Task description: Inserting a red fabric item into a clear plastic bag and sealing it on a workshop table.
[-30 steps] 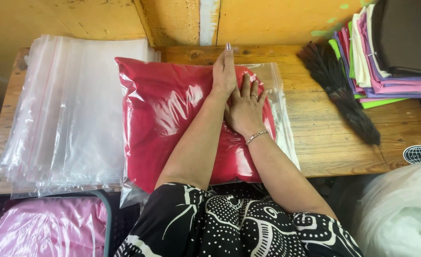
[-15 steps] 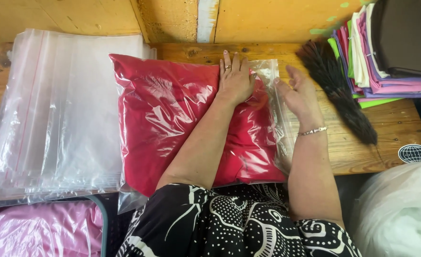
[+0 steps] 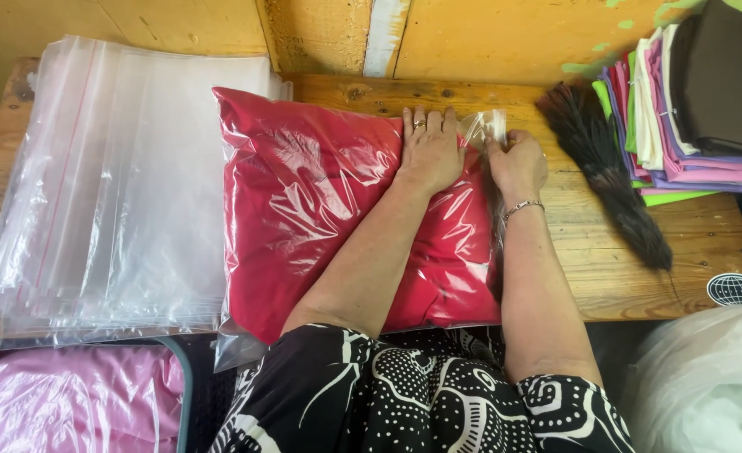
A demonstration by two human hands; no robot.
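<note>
A clear plastic bag [image 3: 304, 210] stuffed with red fabric lies on the wooden table [image 3: 639, 268] in front of me. My left hand [image 3: 428, 151], with a ring on one finger, presses flat on the bag's far right part. My right hand [image 3: 518, 164], with a thin bracelet at the wrist, is curled at the bag's right edge. Its fingers pinch the loose clear plastic flap [image 3: 484, 127] at the far right corner.
A stack of empty clear zip bags [image 3: 119, 193] lies to the left. A dark feather duster [image 3: 606, 168] and a pile of folded coloured fabrics [image 3: 690, 109] are to the right. A pink bagged item [image 3: 61, 403] sits low left, white filmy material [image 3: 706, 386] low right.
My right hand has moved off the top of the bag to its right edge and taken hold of the clear flap. My left hand has stayed pressed flat on the bag.
</note>
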